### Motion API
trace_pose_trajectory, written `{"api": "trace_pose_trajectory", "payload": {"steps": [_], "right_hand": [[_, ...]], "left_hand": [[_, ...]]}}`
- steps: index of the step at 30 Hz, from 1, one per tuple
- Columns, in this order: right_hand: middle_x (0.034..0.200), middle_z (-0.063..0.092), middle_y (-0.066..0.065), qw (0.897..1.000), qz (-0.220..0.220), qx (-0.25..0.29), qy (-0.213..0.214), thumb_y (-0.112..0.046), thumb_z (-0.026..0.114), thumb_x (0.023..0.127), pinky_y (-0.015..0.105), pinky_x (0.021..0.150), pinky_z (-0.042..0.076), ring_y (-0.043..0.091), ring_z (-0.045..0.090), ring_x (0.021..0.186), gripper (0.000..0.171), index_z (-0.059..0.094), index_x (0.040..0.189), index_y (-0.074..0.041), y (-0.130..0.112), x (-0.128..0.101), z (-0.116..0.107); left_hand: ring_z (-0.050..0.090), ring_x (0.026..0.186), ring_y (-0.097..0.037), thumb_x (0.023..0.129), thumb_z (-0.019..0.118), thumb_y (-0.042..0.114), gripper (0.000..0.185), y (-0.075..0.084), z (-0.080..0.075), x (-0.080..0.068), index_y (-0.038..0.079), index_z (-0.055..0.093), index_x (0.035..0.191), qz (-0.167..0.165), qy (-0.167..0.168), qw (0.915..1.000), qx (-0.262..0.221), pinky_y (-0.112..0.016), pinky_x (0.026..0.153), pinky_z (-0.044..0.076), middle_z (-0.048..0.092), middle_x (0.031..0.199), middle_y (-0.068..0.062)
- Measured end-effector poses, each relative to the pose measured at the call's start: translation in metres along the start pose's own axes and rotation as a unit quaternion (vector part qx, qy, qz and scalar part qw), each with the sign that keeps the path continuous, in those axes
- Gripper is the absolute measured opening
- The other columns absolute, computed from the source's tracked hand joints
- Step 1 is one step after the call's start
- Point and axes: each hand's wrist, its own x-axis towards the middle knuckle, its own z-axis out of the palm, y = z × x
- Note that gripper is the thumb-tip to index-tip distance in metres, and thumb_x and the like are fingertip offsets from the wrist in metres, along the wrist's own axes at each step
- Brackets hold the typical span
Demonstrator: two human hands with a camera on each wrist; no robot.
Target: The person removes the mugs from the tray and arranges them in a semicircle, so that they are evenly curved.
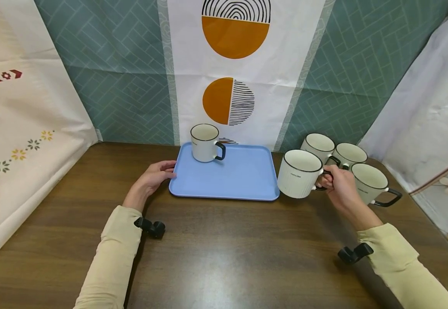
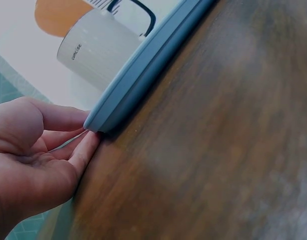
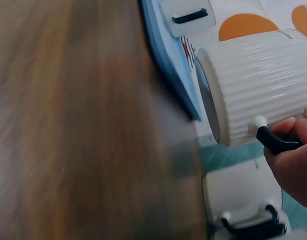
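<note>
Right now the right hand (image 1: 339, 185) grips the black handle of a white ribbed mug (image 1: 299, 173), fingers curled round the handle; mug is upright, just off the right edge of the blue tray (image 1: 239, 180), near its front right corner. Right wrist view shows the same mug (image 3: 263, 90) with fingers (image 3: 293, 131) wrapped on the handle, its base looks lifted clear of the table, tray edge (image 3: 168, 60) close beside it. Left hand (image 1: 155, 175) rests on the wooden table (image 1: 224, 249) at the tray's left edge, fingers loosely extended, tips touching the tray's front left corner. Left wrist view: fingers (image 2: 86, 150) against the tray rim (image 2: 138, 75), not wrapped round it, palm open. One mug on the tray (image 1: 205, 142) stands upright at the back left part, handle pointing right; also seen in the left wrist view (image 2: 101, 50). Three more mugs (image 1: 347, 161) are grouped on the table behind and right of the right hand, close together, nearest one with its black handle pointing right. Patterned backdrop (image 1: 235, 64) hangs behind the table.
</note>
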Motion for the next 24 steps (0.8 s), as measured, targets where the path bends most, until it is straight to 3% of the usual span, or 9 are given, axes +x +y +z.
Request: {"api": "trace_pose_trajectory", "payload": {"steps": [6, 10, 16, 22, 24], "right_hand": [[0.059, 0.02, 0.004, 1.0, 0.017, 0.006, -0.011, -0.007, 0.031, 0.102, 0.025, 0.059, 0.034, 0.02, 0.02, 0.056, 0.042, 0.03, 0.061, -0.008, 0.001, -0.016, -0.025], [0.062, 0.018, 0.006, 0.998, -0.005, 0.005, -0.07, -0.006, 0.029, 0.104, 0.027, 0.06, 0.031, 0.022, 0.02, 0.059, 0.042, 0.03, 0.063, -0.007, 0.005, -0.024, -0.046], [0.066, 0.019, 0.008, 0.972, -0.057, 0.003, -0.226, -0.003, 0.018, 0.106, 0.034, 0.065, 0.017, 0.023, 0.021, 0.064, 0.038, 0.025, 0.069, -0.002, 0.008, -0.034, -0.076], [0.07, 0.024, 0.011, 0.957, -0.047, 0.004, -0.287, 0.005, 0.011, 0.103, 0.035, 0.067, 0.02, 0.026, 0.026, 0.069, 0.037, 0.028, 0.071, 0.002, 0.005, -0.041, -0.1], [0.071, 0.025, 0.012, 0.95, -0.034, 0.019, -0.31, 0.007, 0.008, 0.102, 0.034, 0.066, 0.026, 0.027, 0.028, 0.071, 0.037, 0.029, 0.072, 0.003, 0.004, -0.043, -0.108]], "left_hand": [[0.035, 0.134, -0.037, 0.094, 0.052, -0.007, 0.057, -0.002, -0.001, -0.002, -0.008, 0.03, 0.146, -0.005, -0.001, 1.0, -0.001, -0.044, 0.112, 0.026, 0.032, 0.149, -0.027], [0.035, 0.134, -0.038, 0.094, 0.051, -0.007, 0.057, -0.002, -0.001, -0.003, -0.008, 0.03, 0.146, 0.0, -0.003, 1.0, 0.0, -0.044, 0.112, 0.026, 0.031, 0.149, -0.027], [0.034, 0.134, -0.038, 0.094, 0.051, -0.007, 0.057, -0.001, 0.001, -0.003, -0.008, 0.029, 0.147, -0.002, -0.007, 1.0, -0.004, -0.044, 0.112, 0.026, 0.031, 0.149, -0.028], [0.033, 0.135, -0.039, 0.094, 0.052, -0.007, 0.058, -0.004, 0.002, -0.004, -0.008, 0.028, 0.147, 0.0, -0.01, 0.9999, -0.007, -0.045, 0.112, 0.025, 0.03, 0.149, -0.028], [0.033, 0.135, -0.038, 0.094, 0.052, -0.006, 0.058, -0.006, 0.001, -0.005, -0.008, 0.028, 0.147, 0.002, -0.012, 0.9999, -0.007, -0.045, 0.112, 0.026, 0.03, 0.149, -0.028]]}}
